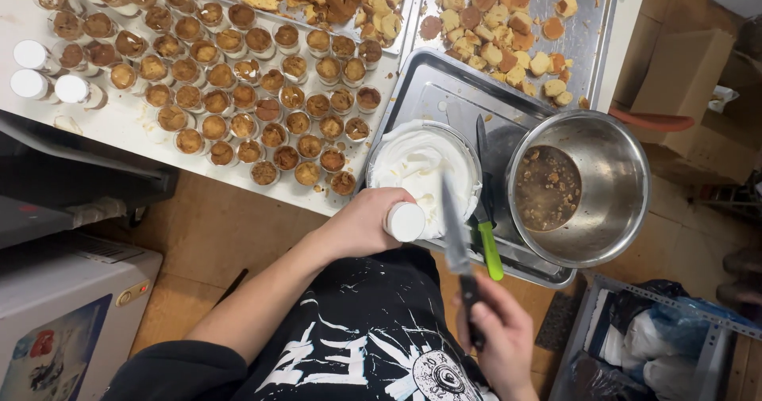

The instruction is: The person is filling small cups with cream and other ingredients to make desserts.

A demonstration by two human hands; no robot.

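Note:
My left hand (365, 225) grips a small clear cup (406, 221) whose top is covered in white cream, held at the near edge of a bowl of white cream (421, 163). My right hand (502, 331) holds a dark-handled knife (456, 238) with its long blade pointing up over the cream bowl, close to the cup. A green-handled knife (486, 218) lies beside the bowl on a metal tray (429, 92).
Several small cups with brown filling (238, 99) cover the white table; three cream-topped ones (40, 72) stand at the left. A steel bowl of brown liquid and crumbs (579, 187) sits on the tray. Trays of cake pieces (500, 28) lie behind. A crate of bags (659, 345) stands on the floor.

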